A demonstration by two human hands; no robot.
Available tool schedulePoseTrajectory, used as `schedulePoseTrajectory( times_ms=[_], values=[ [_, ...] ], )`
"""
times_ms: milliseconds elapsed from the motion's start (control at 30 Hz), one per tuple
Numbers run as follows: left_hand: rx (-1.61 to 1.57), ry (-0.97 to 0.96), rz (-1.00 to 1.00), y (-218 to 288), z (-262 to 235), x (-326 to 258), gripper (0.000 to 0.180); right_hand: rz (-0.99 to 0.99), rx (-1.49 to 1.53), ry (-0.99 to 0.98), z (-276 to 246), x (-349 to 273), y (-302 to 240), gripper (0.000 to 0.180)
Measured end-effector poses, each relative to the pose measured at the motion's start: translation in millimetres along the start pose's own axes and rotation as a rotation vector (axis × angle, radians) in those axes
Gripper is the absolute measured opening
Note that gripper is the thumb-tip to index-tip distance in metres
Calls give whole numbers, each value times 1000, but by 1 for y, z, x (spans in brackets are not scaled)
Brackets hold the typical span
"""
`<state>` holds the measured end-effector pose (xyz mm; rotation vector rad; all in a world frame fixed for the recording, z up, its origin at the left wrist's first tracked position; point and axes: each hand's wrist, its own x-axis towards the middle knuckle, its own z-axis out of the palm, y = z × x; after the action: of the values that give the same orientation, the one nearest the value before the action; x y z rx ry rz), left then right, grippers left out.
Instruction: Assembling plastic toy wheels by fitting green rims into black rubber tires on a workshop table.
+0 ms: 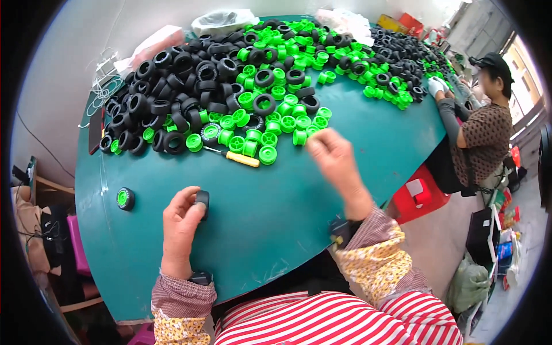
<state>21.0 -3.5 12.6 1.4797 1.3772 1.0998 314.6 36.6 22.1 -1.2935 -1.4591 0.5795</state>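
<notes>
On the green table my left hand is closed around a small black rubber tire, thumb on one side and fingers on the other. Off to its left, an assembled toy wheel with a green rim inside a black tire lies by itself. My right hand is over the table at the near edge of the pile, its curled fingers blurred by motion. Just beyond those fingertips sit green plastic wheel rims; whether the fingers touch one cannot be made out. A screwdriver with a yellow handle lies in front of the pile.
Heaped black tires and green rims cover the table's far side. Plastic bags rest behind them. A co-worker with white gloves sits at the right end, above a red stool. A white cable hangs at left.
</notes>
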Motion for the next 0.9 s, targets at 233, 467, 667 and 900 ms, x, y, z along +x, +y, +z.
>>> schedulePoseTrajectory(
  times_ms=[233, 467, 667, 900],
  values=[
    [-947, -144, -353, -4, 15, -11, 35, 256, -719, -124, -53, 5, 36, 65],
    [-986, -183, -341, -10, 16, -10, 37, 30, -871, -82, -18, 14, 49, 53],
    [-1018, -206, -338, -10, 17, -6, 36, -45, -614, 27, -12, -5, 48, 36],
    [-1089, -141, -328, -23, 8, -6, 32, -288, -8, -378, 99, -23, -59, 30]
  ],
)
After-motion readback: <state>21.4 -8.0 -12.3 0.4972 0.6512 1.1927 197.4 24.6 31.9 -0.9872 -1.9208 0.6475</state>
